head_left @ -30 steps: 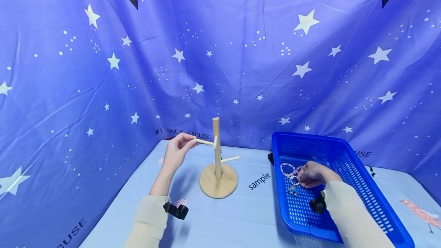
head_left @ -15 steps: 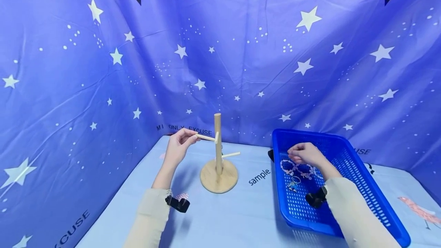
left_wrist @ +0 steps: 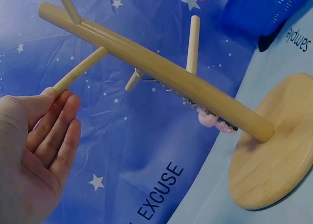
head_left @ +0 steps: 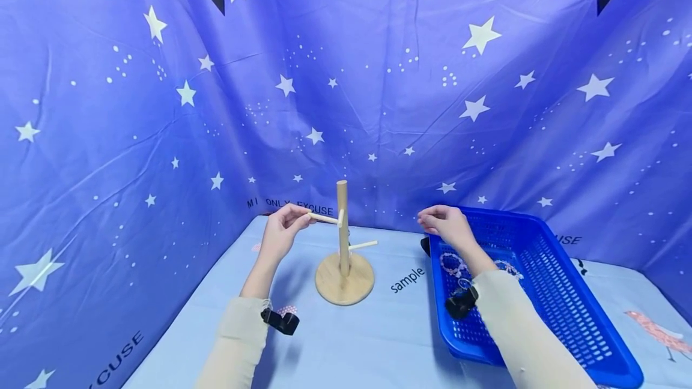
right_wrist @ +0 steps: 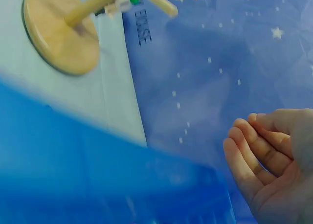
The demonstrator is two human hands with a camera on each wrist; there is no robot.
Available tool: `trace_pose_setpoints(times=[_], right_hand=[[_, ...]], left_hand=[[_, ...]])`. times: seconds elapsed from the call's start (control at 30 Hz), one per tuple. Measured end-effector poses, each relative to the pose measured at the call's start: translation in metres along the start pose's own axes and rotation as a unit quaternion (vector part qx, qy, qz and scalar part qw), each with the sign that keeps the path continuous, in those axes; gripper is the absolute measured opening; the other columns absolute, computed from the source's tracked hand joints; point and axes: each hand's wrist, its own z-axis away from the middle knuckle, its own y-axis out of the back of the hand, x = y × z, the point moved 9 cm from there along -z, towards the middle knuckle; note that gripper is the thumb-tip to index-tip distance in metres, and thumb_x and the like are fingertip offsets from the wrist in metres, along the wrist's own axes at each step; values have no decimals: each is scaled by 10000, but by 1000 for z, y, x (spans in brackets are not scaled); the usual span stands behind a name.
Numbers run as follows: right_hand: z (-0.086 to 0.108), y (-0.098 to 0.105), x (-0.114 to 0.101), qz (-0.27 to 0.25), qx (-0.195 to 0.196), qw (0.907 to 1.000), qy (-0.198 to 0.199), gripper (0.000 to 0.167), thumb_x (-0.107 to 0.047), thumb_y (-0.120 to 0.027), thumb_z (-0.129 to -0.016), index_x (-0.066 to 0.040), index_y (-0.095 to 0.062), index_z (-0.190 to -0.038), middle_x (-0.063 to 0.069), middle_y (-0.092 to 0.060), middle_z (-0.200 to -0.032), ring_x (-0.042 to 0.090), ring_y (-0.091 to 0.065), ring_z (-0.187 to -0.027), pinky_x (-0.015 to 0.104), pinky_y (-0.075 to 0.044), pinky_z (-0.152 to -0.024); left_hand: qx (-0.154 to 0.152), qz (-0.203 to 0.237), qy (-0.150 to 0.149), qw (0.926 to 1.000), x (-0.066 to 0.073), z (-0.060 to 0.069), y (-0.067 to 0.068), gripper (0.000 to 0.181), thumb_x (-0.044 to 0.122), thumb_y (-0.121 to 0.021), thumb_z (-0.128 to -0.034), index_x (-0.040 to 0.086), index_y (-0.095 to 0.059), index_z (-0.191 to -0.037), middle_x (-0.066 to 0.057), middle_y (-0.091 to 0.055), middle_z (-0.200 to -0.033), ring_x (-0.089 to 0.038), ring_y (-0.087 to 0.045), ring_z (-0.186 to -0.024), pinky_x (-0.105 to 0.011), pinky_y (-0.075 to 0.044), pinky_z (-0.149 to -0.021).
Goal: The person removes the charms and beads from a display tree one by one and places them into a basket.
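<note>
My left hand [head_left: 281, 234] pinches the tip of an upper peg [head_left: 324, 218] on the wooden stand [head_left: 343, 245]. The left wrist view shows that peg [left_wrist: 80, 70] between thumb and fingers, with the other fingers extended. A chain with pink beads [left_wrist: 210, 119] hangs from a lower peg behind the post. My right hand [head_left: 449, 228] hovers over the basket's back left corner. Up close, the right hand [right_wrist: 274, 160] has loosely bent fingers, thumb against forefinger, and nothing visible in it. Beaded bracelets [head_left: 453, 264] lie in the basket below, partly hidden by the arm.
The blue basket [head_left: 589, 294] stands to the right of the stand's round base [head_left: 346, 287] on a pale blue cloth [head_left: 378, 341]. Behind and to the left hangs a purple-blue curtain [head_left: 378, 107] with stars. A black object [head_left: 425, 247] sits beside the basket's left wall.
My right hand has risen from the bracelets inside the basket and moved left to its back left edge. My left hand keeps its pinch on the peg.
</note>
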Motion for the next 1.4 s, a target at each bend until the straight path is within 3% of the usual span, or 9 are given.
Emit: trace_pose_setpoints(times=[0.2,0.37,0.5,0.6,0.8,0.9,1.13,1.27,1.4], right_hand=[[-3,-29,-7,-158,-209,9996,41,283,-139,-549,-1022,68,-656,-1182,259,-700,-1148,214,-719,-965,319,-621,-888],[-1,-50,-20,-425,-412,9981,153,263,-123,-561,-1019,67,-657,-1174,257,-697,-1141,149,-709,-927,334,-615,-909],[3,-62,-33,-587,-550,9964,277,249,-106,-577,-1007,67,-658,-1168,255,-698,-1131,134,-705,-916,323,-617,-901],[5,-72,-41,-687,-676,9947,348,252,-86,-590,-996,88,-653,-1168,258,-701,-1118,185,-711,-943,313,-619,-893],[9,-88,-48,-763,-770,9934,373,228,-69,-602,-988,81,-665,-1148,249,-708,-1098,252,-715,-970,308,-623,-880],[11,-92,-49,-822,-780,9929,371,220,-66,-602,-986,78,-669,-1138,255,-706,-1089,279,-713,-980,333,-622,-889],[12,-98,-48,-804,-788,9930,370,235,-87,-605,-990,81,-669,-1142,254,-706,-1091,255,-718,-970,351,-617,-904],[11,-101,-46,-854,-736,9931,306,213,-86,-617,-982,57,-686,-1125,235,-714,-1087,306,-713,-1005,333,-622,-890],[12,-103,-46,-851,-718,9936,193,204,-88,-623,-979,38,-691,-1124,213,-715,-1088,258,-717,-983,319,-623,-883]], left_hand=[[19,68,-27,10000,-2,-3,-2,227,75,-630,-973,-116,-625,-1095,-307,-700,-1081,19,-708,-821,-195,-610,-831],[45,322,-19,9995,-3,-8,-1,195,-1,-615,-962,-153,-617,-1084,-340,-690,-1054,2,-711,-787,-201,-618,-805],[-125,397,25,9991,-2,-12,-3,193,-17,-601,-964,-162,-605,-1092,-348,-687,-1059,-11,-718,-786,-231,-623,-821],[-296,484,170,9982,-4,-16,-6,228,6,-599,-973,-163,-590,-1126,-264,-727,-1044,-24,-723,-804,-264,-620,-857],[-463,716,728,9937,-17,-24,-12,264,43,-596,-985,-132,-583,-1183,70,-754,-892,-27,-720,-819,-324,-601,-925],[-498,819,811,9921,-21,-27,-15,272,51,-595,-988,-125,-579,-1195,117,-739,-864,-22,-719,-819,-361,-591,-947],[62,1073,671,9919,-20,-25,-16,272,17,-608,-971,-133,-592,-1197,97,-745,-834,-52,-729,-783,-244,-624,-825],[568,1057,498,9915,-18,-16,-18,323,-12,-622,-952,-93,-580,-1261,-57,-766,-925,-30,-719,-775,-229,-625,-803],[872,927,516,9905,-21,-3,-27,354,-40,-637,-929,-74,-556,-1272,-220,-729,-1032,0,-702,-768,-210,-622,-798]])
